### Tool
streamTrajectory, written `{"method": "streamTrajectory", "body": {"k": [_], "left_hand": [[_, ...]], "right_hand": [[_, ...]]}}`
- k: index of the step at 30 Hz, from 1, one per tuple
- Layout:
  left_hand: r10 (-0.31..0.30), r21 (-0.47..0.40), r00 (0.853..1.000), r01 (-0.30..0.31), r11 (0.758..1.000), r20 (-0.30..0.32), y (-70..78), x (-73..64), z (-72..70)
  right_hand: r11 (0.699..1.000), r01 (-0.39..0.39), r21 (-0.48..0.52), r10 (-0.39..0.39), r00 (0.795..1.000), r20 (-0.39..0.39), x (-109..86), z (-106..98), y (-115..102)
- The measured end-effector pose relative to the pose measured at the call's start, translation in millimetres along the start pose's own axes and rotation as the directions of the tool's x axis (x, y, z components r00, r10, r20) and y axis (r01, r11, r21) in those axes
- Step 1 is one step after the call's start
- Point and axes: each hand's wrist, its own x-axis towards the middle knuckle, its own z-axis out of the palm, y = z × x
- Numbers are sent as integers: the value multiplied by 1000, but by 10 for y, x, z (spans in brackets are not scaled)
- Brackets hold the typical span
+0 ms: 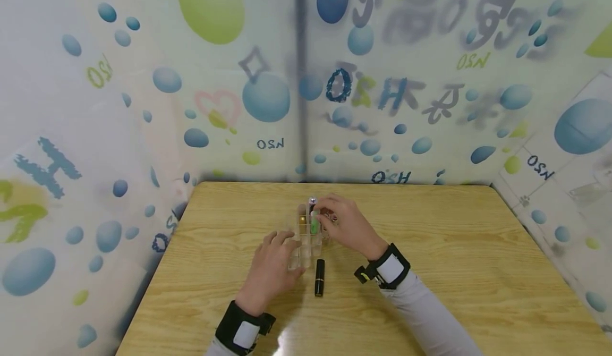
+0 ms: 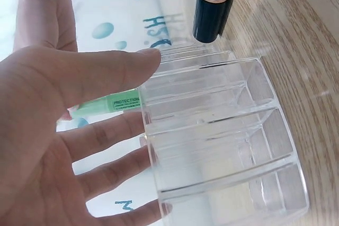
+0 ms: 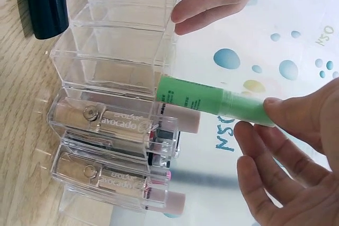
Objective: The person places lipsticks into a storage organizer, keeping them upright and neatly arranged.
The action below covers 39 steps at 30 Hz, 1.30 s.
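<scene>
A clear plastic lipstick organizer (image 1: 306, 247) with several compartments stands on the table. My right hand (image 1: 346, 222) pinches the end of a green lip balm tube (image 3: 204, 99) between thumb and fingertips. The tube's other end is at the top opening of a compartment, upright in the head view. Spread over the organizer's near left part, my left hand (image 1: 273, 263) touches its top rim with thumb and fingertips (image 2: 151, 59). Two clear tubes marked "avocado", one lip gloss tube (image 3: 122, 123) and another (image 3: 116, 178), stand in neighbouring compartments.
A black lipstick tube (image 1: 320, 278) with a thin gold band lies on the wood-grain table (image 1: 444, 249), close to the organizer's near end. Behind the table's far edge rises a wall covering (image 1: 268, 98) printed with blue and green drops.
</scene>
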Motion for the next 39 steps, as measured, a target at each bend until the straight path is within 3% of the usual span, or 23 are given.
{"method": "streamTrajectory", "body": {"k": [11,31,39], "left_hand": [[-16,-3,1000,16,1000,22,6,8,-17],[-40,-22,998,41,999,51,7,-3,-15],[-21,-3,1000,21,1000,23,14,1,-4]], "right_hand": [[999,-36,34,35,999,38,5,81,81],[998,-58,3,58,997,44,-55,185,161],[999,-54,-2,54,998,29,-83,228,195]]}}
